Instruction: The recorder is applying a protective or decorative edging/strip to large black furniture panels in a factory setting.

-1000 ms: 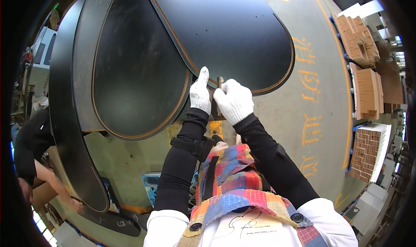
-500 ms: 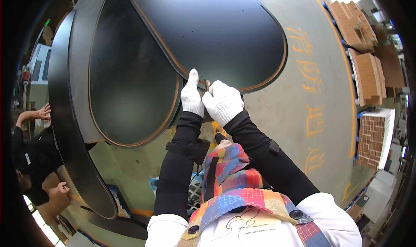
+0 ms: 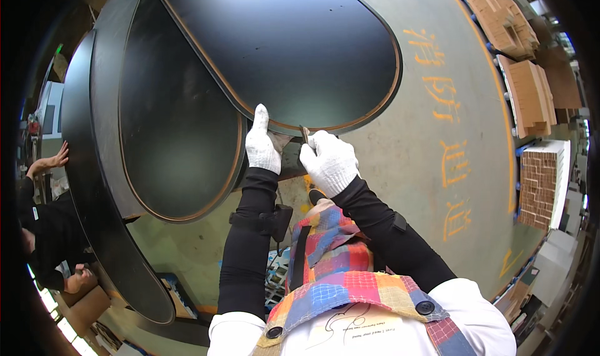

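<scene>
A black board (image 3: 300,62) with a rounded end and a brown line along its rim lies before me. My left hand (image 3: 263,148), white-gloved, is at its near edge, thumb over the rim and fingers mostly hidden below. Beside that palm shows a greyish-brown scrap (image 3: 279,141) whose kind I cannot make out. My right hand (image 3: 331,162), also gloved, is closed around a small flat metal tool (image 3: 304,133), perhaps a knife, its tip up against the rim. The tool's handle is hidden in the fist.
Another rounded black board (image 3: 181,150) lies lower at the left. Beyond it a long narrow black panel (image 3: 103,187) has a co-worker's hand (image 3: 55,161) at its far edge. Stacked brown boards (image 3: 503,25) and a pale stack (image 3: 544,184) line the right, past a yellow floor line (image 3: 509,131).
My hands have moved a little apart, so more of the metal tool and the scrap shows. The boards have shifted slightly left in view.
</scene>
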Demonstrator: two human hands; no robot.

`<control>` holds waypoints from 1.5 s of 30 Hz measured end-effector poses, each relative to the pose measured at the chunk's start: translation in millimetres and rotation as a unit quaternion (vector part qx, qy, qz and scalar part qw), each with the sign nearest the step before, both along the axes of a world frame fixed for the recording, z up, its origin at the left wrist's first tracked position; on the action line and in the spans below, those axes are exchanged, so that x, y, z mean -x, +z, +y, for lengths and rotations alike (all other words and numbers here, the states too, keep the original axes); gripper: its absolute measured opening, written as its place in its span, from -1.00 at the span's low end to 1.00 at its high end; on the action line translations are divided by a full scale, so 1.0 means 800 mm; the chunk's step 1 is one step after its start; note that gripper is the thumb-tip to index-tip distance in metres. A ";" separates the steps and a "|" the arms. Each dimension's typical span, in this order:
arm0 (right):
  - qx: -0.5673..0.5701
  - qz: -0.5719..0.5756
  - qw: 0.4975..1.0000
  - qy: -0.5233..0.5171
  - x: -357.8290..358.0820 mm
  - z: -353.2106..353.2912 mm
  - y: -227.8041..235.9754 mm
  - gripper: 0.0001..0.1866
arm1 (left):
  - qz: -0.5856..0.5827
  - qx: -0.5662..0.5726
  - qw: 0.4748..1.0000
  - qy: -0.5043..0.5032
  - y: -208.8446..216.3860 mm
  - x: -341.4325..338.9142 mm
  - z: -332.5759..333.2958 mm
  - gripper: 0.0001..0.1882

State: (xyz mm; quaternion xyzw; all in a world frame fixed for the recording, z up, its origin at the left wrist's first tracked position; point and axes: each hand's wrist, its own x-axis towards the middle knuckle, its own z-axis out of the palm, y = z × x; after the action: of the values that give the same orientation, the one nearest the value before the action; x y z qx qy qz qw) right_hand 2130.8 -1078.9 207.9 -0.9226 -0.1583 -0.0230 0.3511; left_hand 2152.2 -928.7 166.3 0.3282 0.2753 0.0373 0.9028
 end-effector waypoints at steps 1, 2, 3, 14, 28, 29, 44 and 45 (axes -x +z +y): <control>-0.005 -0.011 1.000 -0.016 0.001 -0.005 -0.001 -0.84 | 0.006 0.001 1.000 0.003 -0.002 0.000 -0.001 -0.60; 0.012 -0.076 0.997 -0.005 0.001 -0.017 -0.003 -0.84 | 0.016 0.000 1.000 0.010 0.000 0.002 -0.001 -0.58; 0.019 -0.088 0.996 -0.018 -0.002 -0.037 -0.009 -0.84 | 0.016 0.001 1.000 0.007 -0.002 0.003 0.000 -0.58; 0.003 -0.088 0.996 0.028 -0.006 -0.051 -0.001 -0.91 | 0.002 0.005 1.000 0.000 0.007 0.002 -0.003 -0.56; -0.065 -0.170 0.983 0.020 0.002 -0.063 -0.025 -0.79 | 0.002 -0.020 1.000 0.001 0.011 0.003 -0.006 -0.66; -0.091 -0.164 0.982 0.014 0.004 -0.042 -0.031 -0.80 | 0.011 -0.030 0.999 0.009 0.013 0.000 -0.009 -0.66; -0.071 -0.177 0.981 0.010 0.008 -0.063 -0.034 -0.85 | 0.006 -0.042 0.999 0.006 0.007 0.006 0.000 -0.66; -0.060 -0.156 0.986 0.024 0.005 -0.049 -0.035 -0.84 | -0.002 -0.046 0.999 0.007 0.010 0.004 -0.003 -0.69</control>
State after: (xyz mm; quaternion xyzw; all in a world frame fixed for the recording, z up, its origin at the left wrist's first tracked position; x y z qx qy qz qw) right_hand 2127.2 -1117.8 180.0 -0.8809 -0.2314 -0.1676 0.3774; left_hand 2149.1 -931.3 174.5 0.3670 0.2739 0.0570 0.8872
